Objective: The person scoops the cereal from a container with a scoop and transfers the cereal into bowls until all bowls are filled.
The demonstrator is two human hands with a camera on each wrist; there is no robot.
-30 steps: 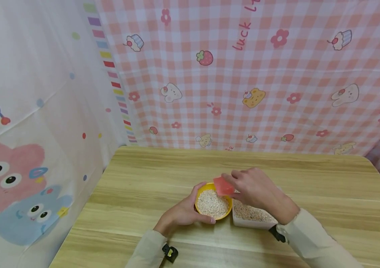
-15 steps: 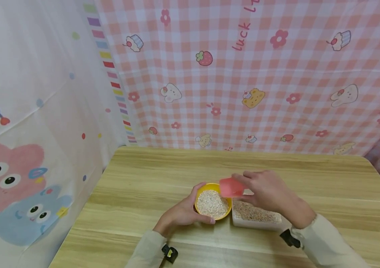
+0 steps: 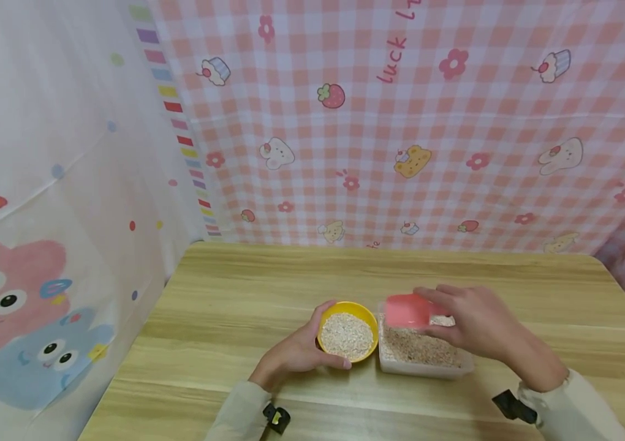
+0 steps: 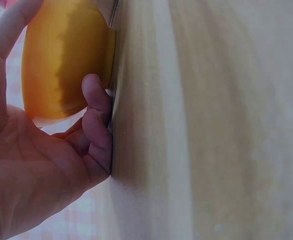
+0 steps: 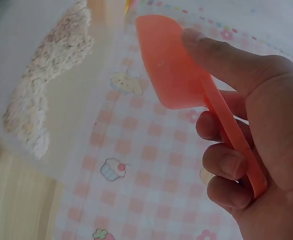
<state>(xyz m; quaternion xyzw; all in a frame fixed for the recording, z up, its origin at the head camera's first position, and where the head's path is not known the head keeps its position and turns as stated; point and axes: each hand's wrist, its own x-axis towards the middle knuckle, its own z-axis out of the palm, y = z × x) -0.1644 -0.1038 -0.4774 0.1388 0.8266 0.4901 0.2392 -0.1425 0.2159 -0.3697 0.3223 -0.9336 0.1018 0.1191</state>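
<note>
Head view puts the yellow bowl point(image 3: 347, 331) of pale grain at the near middle of the wooden table point(image 3: 235, 306), about 6 o'clock from the table's centre; it stands upright so the heap inside stays level; the left hand point(image 3: 294, 354) wraps it from 8 o'clock, thumb along the near rim and fingers round the far side, which looks like steadying it; the left wrist view shows those fingers point(image 4: 97, 107) curled under the bowl's wall point(image 4: 61, 60) where it meets the tabletop; just beside the bowl at 3 o'clock, close enough that I cannot tell whether they touch, sits a white rectangular container point(image 3: 421, 355) holding browner grain; above its far end the right hand point(image 3: 480, 321) holds a pink scoop point(image 3: 407, 310), cup end pointing to 9 o'clock toward the bowl; the right wrist view shows the handle point(image 5: 234, 135) clamped between curled fingers and palm with the thumb pressed on the cup point(image 5: 167, 62), a grip that keeps the cup from tipping; nothing shows in the cup; behind the table hangs a pink checked cloth point(image 3: 456, 122) with cartoon prints.
</note>
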